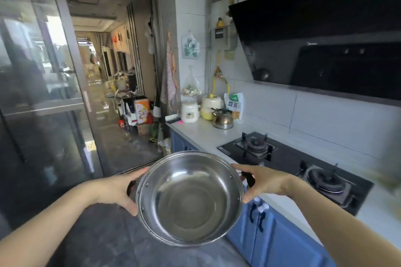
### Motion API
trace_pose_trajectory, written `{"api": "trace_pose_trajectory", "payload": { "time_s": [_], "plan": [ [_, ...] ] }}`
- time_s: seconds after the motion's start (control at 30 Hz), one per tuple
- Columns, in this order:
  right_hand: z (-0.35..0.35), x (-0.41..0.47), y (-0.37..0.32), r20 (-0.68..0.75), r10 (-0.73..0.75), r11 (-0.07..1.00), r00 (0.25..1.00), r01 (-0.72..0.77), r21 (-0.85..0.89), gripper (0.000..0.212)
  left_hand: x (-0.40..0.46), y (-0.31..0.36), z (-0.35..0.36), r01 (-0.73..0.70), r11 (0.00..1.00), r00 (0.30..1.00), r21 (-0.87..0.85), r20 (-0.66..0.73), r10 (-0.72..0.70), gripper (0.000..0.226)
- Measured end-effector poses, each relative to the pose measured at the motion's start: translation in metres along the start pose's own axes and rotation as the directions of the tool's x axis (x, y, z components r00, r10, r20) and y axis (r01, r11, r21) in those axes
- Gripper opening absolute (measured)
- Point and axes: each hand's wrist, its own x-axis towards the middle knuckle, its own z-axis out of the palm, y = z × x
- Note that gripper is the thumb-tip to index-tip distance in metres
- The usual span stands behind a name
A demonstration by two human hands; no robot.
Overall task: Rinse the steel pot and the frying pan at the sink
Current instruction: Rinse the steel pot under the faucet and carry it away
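You hold the steel pot [191, 198] out in front of you with both hands, in the air above the dark floor and just beside the blue cabinets [280, 238]. Its open mouth tips toward you, showing a bare, shiny inside. Your left hand [115, 191] curls round the black handle on its left side; your right hand [263, 183] grips the black handle on the right. To your right the gas hob [288, 161] sits in the white counter [199, 134], with a steel kettle [223, 118] and a small white cooker [189, 111] at the far end, under the black hood [321, 43]
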Motion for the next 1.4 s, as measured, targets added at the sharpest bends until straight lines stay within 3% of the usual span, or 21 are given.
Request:
{"api": "trace_pose_trajectory", "payload": {
  "time_s": [0.17, 0.43, 0.6, 0.8, 1.03, 1.4],
  "plan": [
    [-0.074, 0.034, 0.065, -0.032, 0.07, 0.995, 0.997, -0.068, 0.07, 0.091, 0.139, 0.029, -0.022, -0.068, 0.994, 0.997, 0.08, 0.044, 0.065, 0.135],
    [-0.214, 0.133, 0.141, -0.087, 0.157, 0.988, 0.984, -0.155, 0.029, 0.1, 0.337, 0.057, -0.077, -0.087, 0.993, 0.993, 0.08, 0.091, 0.08, 0.131],
    [-0.278, 0.202, 0.169, -0.065, 0.151, 0.988, 0.986, -0.148, 0.049, 0.089, 0.428, 0.054, -0.114, -0.082, 0.996, 0.992, 0.038, 0.097, 0.078, 0.128],
    [-0.326, 0.303, 0.202, -0.082, 0.178, 0.982, 0.981, -0.183, -0.047, 0.085, 0.539, 0.029, -0.165, -0.102, 0.99, 0.992, 0.101, 0.089, 0.093, 0.119],
    [-0.366, 0.436, 0.262, -0.166, 0.234, 0.971, 0.958, -0.238, -0.001, 0.092, 0.69, -0.012, -0.232, -0.127, 0.981, 0.988, 0.146, 0.104, 0.113, 0.134],
    [-0.388, 0.561, 0.328, -0.212, 0.378, 0.926, 0.901, -0.374, 0.061, 0.111, 0.847, -0.074, -0.269, -0.122, 0.983, 0.972, 0.139, 0.215, 0.09, 0.13]
  ]
}}
